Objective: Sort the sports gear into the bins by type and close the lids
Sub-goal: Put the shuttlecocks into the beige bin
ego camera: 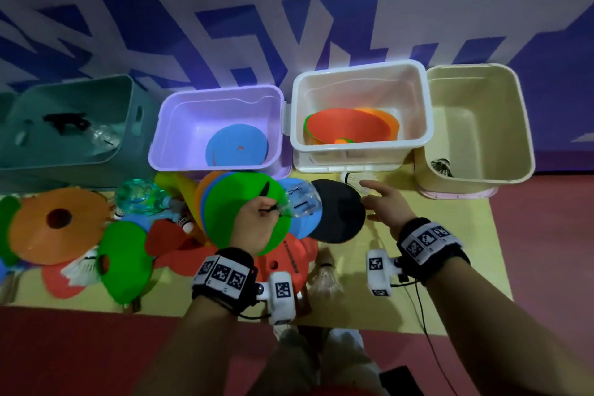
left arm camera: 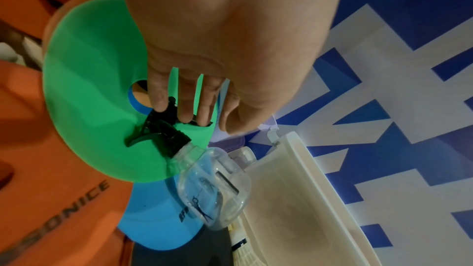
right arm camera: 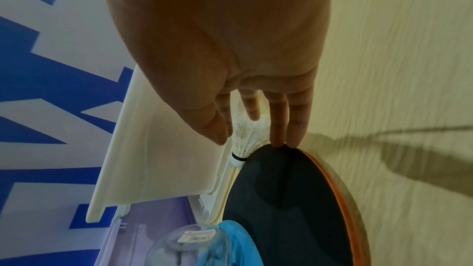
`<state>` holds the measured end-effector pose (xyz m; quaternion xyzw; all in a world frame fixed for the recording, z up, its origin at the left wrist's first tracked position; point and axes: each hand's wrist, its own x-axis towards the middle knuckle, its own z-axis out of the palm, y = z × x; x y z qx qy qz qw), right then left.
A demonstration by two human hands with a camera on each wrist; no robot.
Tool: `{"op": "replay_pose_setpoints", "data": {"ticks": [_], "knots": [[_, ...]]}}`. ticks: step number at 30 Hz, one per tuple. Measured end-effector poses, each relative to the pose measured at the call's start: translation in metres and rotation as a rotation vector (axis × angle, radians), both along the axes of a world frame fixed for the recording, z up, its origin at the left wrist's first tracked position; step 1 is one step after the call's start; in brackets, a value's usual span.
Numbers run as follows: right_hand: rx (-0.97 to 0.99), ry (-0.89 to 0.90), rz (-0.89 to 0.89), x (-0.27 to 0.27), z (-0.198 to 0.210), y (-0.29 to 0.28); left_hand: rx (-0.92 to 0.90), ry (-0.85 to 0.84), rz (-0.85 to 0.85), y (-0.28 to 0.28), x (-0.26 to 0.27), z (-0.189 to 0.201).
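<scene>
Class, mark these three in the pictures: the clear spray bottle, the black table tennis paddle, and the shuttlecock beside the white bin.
clear spray bottle [left arm camera: 215, 191], left wrist view, on its transparent body.
black table tennis paddle [ego camera: 337, 212], head view, on the black rubber face.
shuttlecock [right arm camera: 249, 137], right wrist view, on its white feathers.

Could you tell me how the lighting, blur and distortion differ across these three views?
Head view: dim, with strong wide-angle bending at the bins' rims, such as the white bin; the foreground is dark. Left wrist view: sharper on the spray bottle, while the left hand looms large and soft. Right wrist view: murky, the right hand shadowed, a long shadow crossing the mat.
</scene>
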<state>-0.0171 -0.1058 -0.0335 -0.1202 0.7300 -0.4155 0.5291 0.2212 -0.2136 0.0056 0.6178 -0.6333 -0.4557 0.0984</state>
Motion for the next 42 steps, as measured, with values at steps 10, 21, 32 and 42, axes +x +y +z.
{"op": "replay_pose_setpoints", "data": {"ticks": [10,21,32,42], "knots": [[0.033,0.007,0.031,0.004,-0.014,-0.016,0.038,-0.008,0.032,-0.004,0.009,-0.004],[-0.029,0.079,-0.039,0.007,0.0,-0.013,0.062,-0.008,-0.041,-0.01,0.01,0.006],[-0.177,0.053,-0.052,0.024,0.052,-0.011,-0.092,-0.008,-0.074,-0.027,0.023,0.029],[-0.279,0.049,-0.003,0.072,0.079,-0.039,-0.276,-0.516,-0.304,-0.05,0.082,0.039]]}}
